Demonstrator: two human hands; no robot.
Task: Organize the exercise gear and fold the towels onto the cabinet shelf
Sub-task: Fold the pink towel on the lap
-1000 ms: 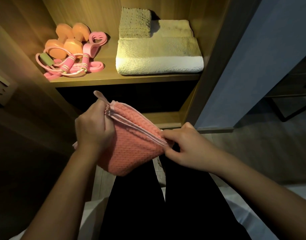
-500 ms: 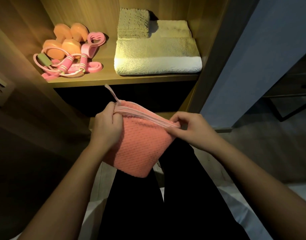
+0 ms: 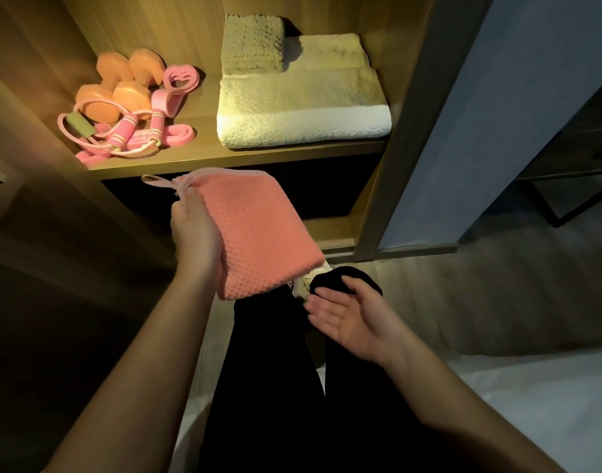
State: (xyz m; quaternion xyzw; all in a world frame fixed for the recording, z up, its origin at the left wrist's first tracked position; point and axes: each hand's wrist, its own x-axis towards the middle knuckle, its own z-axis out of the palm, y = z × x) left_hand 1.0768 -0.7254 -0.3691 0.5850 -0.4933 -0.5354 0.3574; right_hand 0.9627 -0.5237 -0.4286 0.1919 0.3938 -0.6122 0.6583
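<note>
Orange rounded dumbbells [image 3: 122, 88] and tangled pink rubber bands [image 3: 129, 136] sit at eleven o'clock on the wooden shelf [image 3: 207, 155]. My left hand [image 3: 197, 233] grips the folded salmon waffle-weave towel [image 3: 262, 233] by its left edge, just below the shelf front. At five o'clock of it, my right hand [image 3: 352, 320] lies open, palm up, fingers relaxed.

Waffle-textured salmon-pink towel [image 3: 258, 233], orange dumbbells [image 3: 122, 87] (cream towel [image 3: 303, 107] behind).

Left grip [image 3: 197, 233] curled, right grip [image 3: 354, 319] flat.
</note>
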